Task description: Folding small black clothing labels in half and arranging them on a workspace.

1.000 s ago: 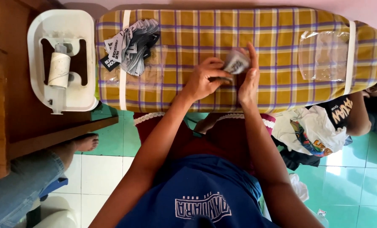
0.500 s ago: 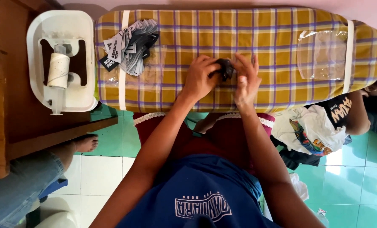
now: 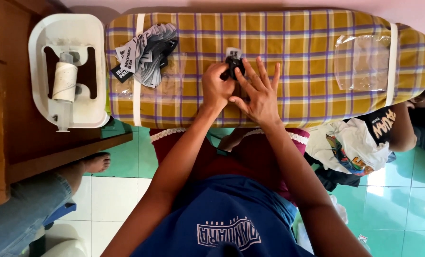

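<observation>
A small dark label (image 3: 233, 65) is being pinched by the left hand (image 3: 217, 88) and flattened under the right hand's (image 3: 259, 95) spread fingers, steadying it on the checked ironing board (image 3: 308, 71).

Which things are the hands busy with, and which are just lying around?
In use:
- left hand and right hand
- small black folded fabric label between them
- yellow checked ironing board under them

Lying about:
- pile of black and white fabric labels
- white plastic tray with thread spool
- clear plastic bag
- heap of clothes

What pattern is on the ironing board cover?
The ironing board cover is plaid: mustard yellow crossed by purple and white stripes, seen in the head view.
</observation>
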